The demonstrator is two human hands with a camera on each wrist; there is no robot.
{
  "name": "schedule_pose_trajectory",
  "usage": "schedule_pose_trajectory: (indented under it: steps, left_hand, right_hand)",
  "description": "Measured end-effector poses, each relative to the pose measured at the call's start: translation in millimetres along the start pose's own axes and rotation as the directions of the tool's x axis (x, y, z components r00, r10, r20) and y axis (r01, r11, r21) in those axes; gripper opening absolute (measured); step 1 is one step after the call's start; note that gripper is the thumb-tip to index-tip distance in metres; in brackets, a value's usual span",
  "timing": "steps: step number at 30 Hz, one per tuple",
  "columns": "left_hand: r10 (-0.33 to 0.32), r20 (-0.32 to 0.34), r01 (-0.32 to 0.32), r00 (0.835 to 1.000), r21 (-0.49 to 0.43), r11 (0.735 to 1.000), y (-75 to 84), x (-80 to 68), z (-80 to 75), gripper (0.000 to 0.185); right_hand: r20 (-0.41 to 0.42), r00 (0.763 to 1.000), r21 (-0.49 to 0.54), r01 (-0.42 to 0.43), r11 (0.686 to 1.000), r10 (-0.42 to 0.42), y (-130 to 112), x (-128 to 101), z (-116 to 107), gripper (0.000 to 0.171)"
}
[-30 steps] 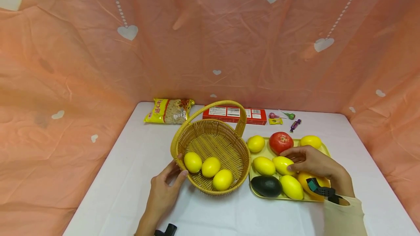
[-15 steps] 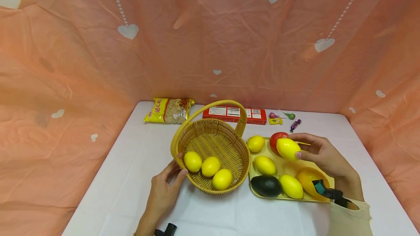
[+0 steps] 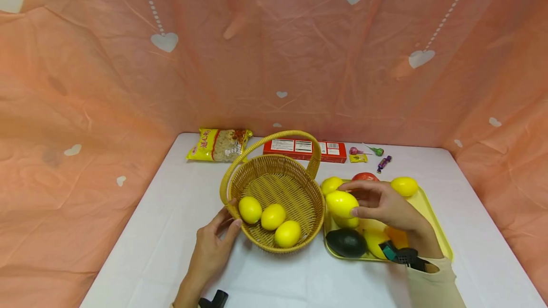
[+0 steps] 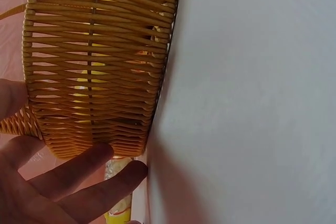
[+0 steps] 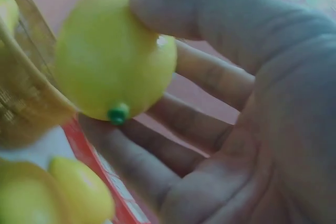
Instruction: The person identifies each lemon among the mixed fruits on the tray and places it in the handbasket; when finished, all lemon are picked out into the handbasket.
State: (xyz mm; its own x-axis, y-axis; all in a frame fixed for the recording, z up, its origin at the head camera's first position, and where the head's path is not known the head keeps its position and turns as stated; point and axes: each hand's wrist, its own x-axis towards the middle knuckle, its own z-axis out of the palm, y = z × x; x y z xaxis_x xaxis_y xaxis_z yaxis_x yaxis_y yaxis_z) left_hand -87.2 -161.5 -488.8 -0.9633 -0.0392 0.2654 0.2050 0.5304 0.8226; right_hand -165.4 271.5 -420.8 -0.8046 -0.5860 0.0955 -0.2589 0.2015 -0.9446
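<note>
My left hand (image 3: pixel 210 253) lies nearest me on the white table (image 3: pixel 171 232), fingers straight and relaxed, their tips resting against the outer wall of the wicker basket (image 3: pixel 299 189) and gripping nothing; the basket holds three lemons (image 3: pixel 273 216) side by side along its near wall, and its handle arches over the far rim; to the right of the basket, my right hand (image 3: pixel 385 206) curls thumb and fingers round a lemon (image 3: pixel 341 203), held up off the yellow tray (image 3: pixel 432 217) just beside the basket's right rim, its small green stem end showing in the right wrist view; beneath and around that hand the tray carries an avocado (image 3: pixel 347 242) at its near left corner, more lemons partly hidden by my hand, a tomato (image 3: pixel 365 177) at the far edge and another lemon (image 3: pixel 404 186) at the far right; beyond the basket, near the pink heart-printed backdrop (image 3: pixel 274 51), lie a yellow snack bag (image 3: pixel 219 144), a red box (image 3: pixel 306 149) and a few wrapped sweets (image 3: pixel 368 155).
</note>
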Motion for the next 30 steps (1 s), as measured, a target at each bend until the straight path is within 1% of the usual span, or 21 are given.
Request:
schedule_pose_trajectory:
  steps: [5, 9, 13, 18, 21, 25, 27, 30]
  left_hand:
    - [-0.009, 0.010, 0.009, 1.000, -0.003, 1.000, 0.8, 0.5, -1.8, 0.053]
    - [-0.019, 0.007, 0.019, 1.000, -0.004, 1.000, 0.2, 0.1, -2.5, 0.053]
    - [-0.025, -0.010, 0.025, 1.000, -0.004, 1.000, -0.1, 0.0, -2.3, 0.053]
    - [-0.060, -0.032, 0.060, 0.998, -0.004, 0.998, 0.7, -0.3, -1.8, 0.053]
    - [-0.076, -0.037, 0.076, 0.996, -0.012, 0.997, 2.0, -1.0, -1.6, 0.053]
    - [-0.080, -0.038, 0.079, 0.996, -0.017, 0.997, 3.5, -1.8, -1.2, 0.054]
    - [-0.083, -0.039, 0.082, 0.996, -0.018, 0.996, 3.7, -2.3, -1.0, 0.054]
    - [-0.093, -0.039, 0.092, 0.995, -0.020, 0.996, 4.1, -2.6, -0.5, 0.056]
  right_hand:
    - [0.016, 0.997, 0.009, 0.078, 0.997, -0.078, -0.2, 14.5, 20.2, 0.046]
    - [0.050, 0.993, -0.011, 0.110, 0.994, -0.110, -1.1, 22.9, 34.6, 0.046]
    - [0.077, 0.991, -0.090, 0.116, 0.989, -0.109, -4.9, 28.3, 46.9, 0.046]
    - [0.067, 0.994, -0.196, 0.099, 0.976, -0.087, -10.8, 33.6, 59.1, 0.045]
    - [0.064, 0.994, -0.282, 0.100, 0.954, -0.085, -12.2, 36.9, 66.0, 0.045]
    - [0.072, 0.992, -0.397, 0.125, 0.909, -0.105, -13.3, 41.3, 75.2, 0.046]
    - [0.077, 0.989, -0.436, 0.148, 0.888, -0.126, -13.4, 43.3, 79.7, 0.045]
    - [0.078, 0.986, -0.459, 0.164, 0.873, -0.144, -13.5, 46.0, 86.4, 0.044]
